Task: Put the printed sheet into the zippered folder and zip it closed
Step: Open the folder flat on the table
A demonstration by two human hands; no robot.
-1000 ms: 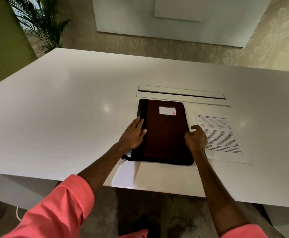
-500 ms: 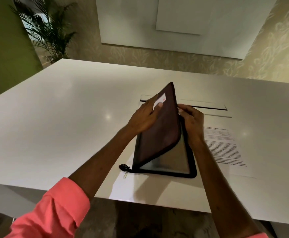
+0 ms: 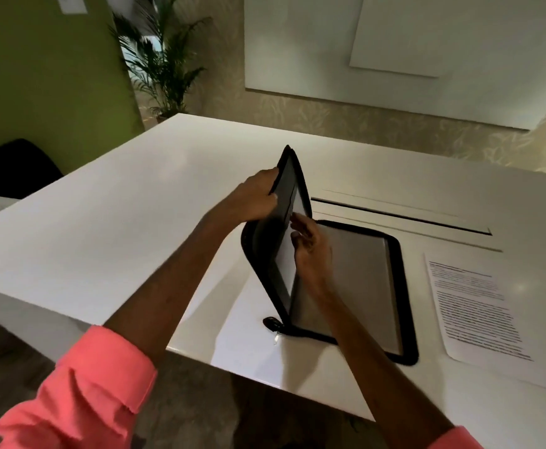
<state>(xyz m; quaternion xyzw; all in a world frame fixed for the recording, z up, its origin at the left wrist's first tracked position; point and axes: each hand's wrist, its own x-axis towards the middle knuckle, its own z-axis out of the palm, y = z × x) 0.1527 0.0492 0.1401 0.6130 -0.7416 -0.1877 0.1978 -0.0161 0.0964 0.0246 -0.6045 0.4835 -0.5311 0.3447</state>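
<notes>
on the white table (image 3: 103, 222), near its front edge, the folder (image 3: 362, 280) is now opened wider; its cover is gripped upright by the left hand (image 3: 252, 199), the right hand (image 3: 310, 251) curled inside. the sheet (image 3: 472, 306) stays beside it.

Both bare forearms reached forward from rolled-up coral-pink sleeves (image 3: 80, 393), elbows low, converging toward centre. Left hand (image 3: 252, 199) was raised higher, wrist roughly straight, fingers curled and pinched on the edge of the upright cover of the black-edged zippered folder (image 3: 292, 196) — thumb on the near face. Right hand (image 3: 310, 251) sat just below and to the right of the left, wrist bent slightly, fingers loosely spread and half-curled against the cover's inner face — touching it, whether gripping it couldn't be told.
</notes>
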